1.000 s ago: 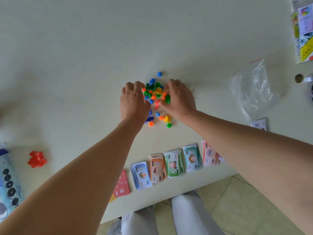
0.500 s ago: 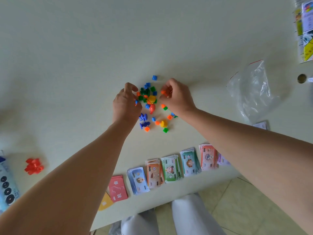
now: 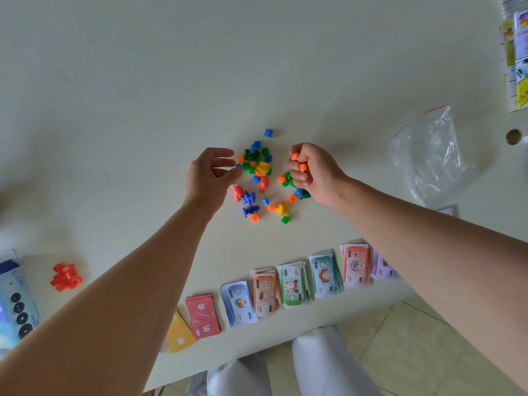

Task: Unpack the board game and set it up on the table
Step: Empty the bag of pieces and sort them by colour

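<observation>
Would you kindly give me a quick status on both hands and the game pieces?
Right hand gripping orange pieces. Left hand open, beside the loose pile. Plastic bag off to the right, nothing in the way.

Little plastic pieces [image 3: 258, 167] in blue, green, orange and yellow are scattered mid-table, with a few orange ones [image 3: 295, 156] clutched in the right hand [image 3: 317, 172]. Bills [image 3: 294, 284] are laid out in stacks along the near edge.
</observation>
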The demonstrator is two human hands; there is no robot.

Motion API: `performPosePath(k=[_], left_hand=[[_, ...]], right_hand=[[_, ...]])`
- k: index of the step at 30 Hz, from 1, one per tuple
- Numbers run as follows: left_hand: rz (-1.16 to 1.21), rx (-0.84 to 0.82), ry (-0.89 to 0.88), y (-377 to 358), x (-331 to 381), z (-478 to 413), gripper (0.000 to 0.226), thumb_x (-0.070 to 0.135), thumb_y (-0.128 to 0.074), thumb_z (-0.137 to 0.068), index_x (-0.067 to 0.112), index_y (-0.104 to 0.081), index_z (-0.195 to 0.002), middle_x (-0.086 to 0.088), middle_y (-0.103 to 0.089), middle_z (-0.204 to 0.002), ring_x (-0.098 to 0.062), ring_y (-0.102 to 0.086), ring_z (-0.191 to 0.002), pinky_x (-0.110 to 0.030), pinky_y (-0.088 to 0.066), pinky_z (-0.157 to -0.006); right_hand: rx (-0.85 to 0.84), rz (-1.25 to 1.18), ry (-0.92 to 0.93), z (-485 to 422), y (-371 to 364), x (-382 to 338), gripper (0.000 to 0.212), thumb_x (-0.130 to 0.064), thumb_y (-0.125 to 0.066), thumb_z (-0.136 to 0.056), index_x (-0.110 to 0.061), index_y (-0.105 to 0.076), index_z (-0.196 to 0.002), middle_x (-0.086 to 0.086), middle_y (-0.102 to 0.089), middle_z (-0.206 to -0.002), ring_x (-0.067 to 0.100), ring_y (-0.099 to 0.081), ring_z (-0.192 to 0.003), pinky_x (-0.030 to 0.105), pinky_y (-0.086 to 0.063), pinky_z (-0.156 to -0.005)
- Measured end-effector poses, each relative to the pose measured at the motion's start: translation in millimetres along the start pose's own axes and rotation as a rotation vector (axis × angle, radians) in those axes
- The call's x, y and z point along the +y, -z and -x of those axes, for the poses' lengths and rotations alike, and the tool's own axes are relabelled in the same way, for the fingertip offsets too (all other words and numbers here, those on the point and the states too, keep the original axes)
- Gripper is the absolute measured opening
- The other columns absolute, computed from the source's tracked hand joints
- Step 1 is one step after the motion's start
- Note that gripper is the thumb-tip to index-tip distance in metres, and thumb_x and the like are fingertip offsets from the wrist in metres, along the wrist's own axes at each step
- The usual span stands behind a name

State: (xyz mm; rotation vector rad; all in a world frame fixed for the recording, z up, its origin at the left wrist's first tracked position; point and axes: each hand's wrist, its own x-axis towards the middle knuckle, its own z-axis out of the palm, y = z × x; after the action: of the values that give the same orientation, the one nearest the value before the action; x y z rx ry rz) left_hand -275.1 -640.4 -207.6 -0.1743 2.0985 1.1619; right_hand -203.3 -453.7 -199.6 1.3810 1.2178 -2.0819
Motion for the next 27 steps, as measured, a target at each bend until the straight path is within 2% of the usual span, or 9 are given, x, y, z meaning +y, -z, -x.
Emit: performPosePath(k=[4, 8, 11, 13, 15, 17, 20, 23, 27], left_hand=[[0.037, 0.026, 0.01, 0.6, -1.2, 1.0, 0.027, 0.005, -0.064, -0.087, 0.02, -0.062, -0.109, -0.003, -0.067, -0.101, -0.011, -0.063, -0.076, -0.018, -0.048, -0.063], [0.559, 0.06, 0.204, 5.1, 8.3, 7.3, 0.022, -0.001, -0.051, -0.093, 0.012, -0.064, -0.105, -0.007, -0.069, -0.092, -0.009, -0.058, -0.069, -0.019, -0.05, -0.068], [0.881, 0.008, 0.338, 7.4, 14.9, 9.2, 0.03, -0.001, -0.036, -0.093, 0.009, -0.065, -0.094, -0.007, -0.068, -0.077, -0.014, -0.056, -0.064, -0.022, -0.05, -0.064], [0.915, -0.002, 0.376, 3.8, 19.2, 10.0, 0.031, 0.004, -0.035, -0.092, 0.008, -0.065, -0.087, -0.006, -0.065, -0.068, -0.016, -0.056, -0.063, -0.023, -0.049, -0.064], [0.683, 0.04, 0.341, -4.0, 23.4, 10.2, 0.029, 0.006, -0.038, -0.092, 0.009, -0.066, -0.083, -0.005, -0.061, -0.066, -0.015, -0.054, -0.061, -0.023, -0.048, -0.062], [0.354, 0.096, 0.242, -12.2, 22.9, 8.7, 0.025, 0.003, -0.043, -0.089, 0.011, -0.065, -0.083, -0.002, -0.058, -0.067, -0.011, -0.051, -0.058, -0.021, -0.045, -0.057], [-0.034, 0.127, 0.041, -18.3, 18.7, 5.8, 0.018, 0.005, -0.055, -0.083, 0.019, -0.065, -0.088, 0.006, -0.057, -0.07, -0.002, -0.049, -0.052, -0.018, -0.039, -0.052], [-0.401, 0.074, -0.216, -22.9, 16.2, 5.6, 0.021, 0.007, -0.065, -0.078, 0.02, -0.065, -0.095, 0.004, -0.056, -0.085, -0.009, -0.05, -0.066, -0.015, -0.035, -0.055], [-0.616, 0.042, -0.328, -29.2, 16.2, 4.0, 0.027, 0.007, -0.069, -0.076, 0.017, -0.065, -0.1, -0.002, -0.057, -0.095, -0.02, -0.053, -0.086, -0.031, -0.045, -0.071]], right_hand=[[-0.025, -0.144, -0.007, 0.0, 1.2, 2.1, 0.022, -0.006, -0.022, -0.076, -0.016, -0.038, -0.065, -0.002, -0.035, -0.049, 0.012, -0.023, -0.04, 0.023, -0.014, -0.041], [-0.001, -0.17, -0.016, -1.0, 5.0, 0.7, 0.023, -0.013, -0.025, -0.083, -0.014, -0.038, -0.064, 0.003, -0.044, -0.052, 0.015, -0.029, -0.043, 0.024, -0.017, -0.042], [0.089, 0.017, 0.062, 0.3, 5.9, 1.5, 0.025, -0.001, -0.027, -0.08, -0.012, -0.041, -0.062, 0.004, -0.05, -0.05, 0.014, -0.032, -0.039, 0.021, -0.018, -0.042], [0.145, 0.286, 0.184, -0.4, 8.0, 5.7, 0.028, 0.001, -0.028, -0.076, -0.011, -0.046, -0.059, -0.004, -0.045, -0.043, 0.01, -0.032, -0.037, 0.02, -0.021, -0.042], [0.18, 0.56, 0.327, -1.2, 10.5, 12.5, 0.024, -0.012, -0.035, -0.075, -0.015, -0.053, -0.058, -0.009, -0.05, -0.046, 0.008, -0.044, -0.046, 0.021, -0.033, -0.046], [0.239, 0.815, 0.418, -1.8, 12.7, 19.2, 0.016, -0.025, -0.046, -0.078, -0.018, -0.06, -0.071, -0.006, -0.061, -0.063, 0.014, -0.057, -0.064, 0.027, -0.045, -0.058], [0.265, 1.138, 0.503, -0.3, 11.2, 25.4, 0.019, -0.027, -0.062, -0.079, -0.021, -0.059, -0.096, -0.004, -0.059, -0.073, 0.022, -0.059, -0.075, 0.031, -0.044, -0.065], [0.256, 1.239, 0.563, -0.5, 6.3, 26.5, 0.026, -0.025, -0.062, -0.08, -0.021, -0.059, -0.105, -0.002, -0.062, -0.08, 0.027, -0.061, -0.083, 0.027, -0.037, -0.065], [0.247, 1.36, 0.627, -0.4, 2.9, 28.6, 0.027, -0.026, -0.061, -0.082, -0.02, -0.059, -0.108, -0.003, -0.069, -0.095, 0.026, -0.063, -0.092, 0.027, -0.038, -0.068]])
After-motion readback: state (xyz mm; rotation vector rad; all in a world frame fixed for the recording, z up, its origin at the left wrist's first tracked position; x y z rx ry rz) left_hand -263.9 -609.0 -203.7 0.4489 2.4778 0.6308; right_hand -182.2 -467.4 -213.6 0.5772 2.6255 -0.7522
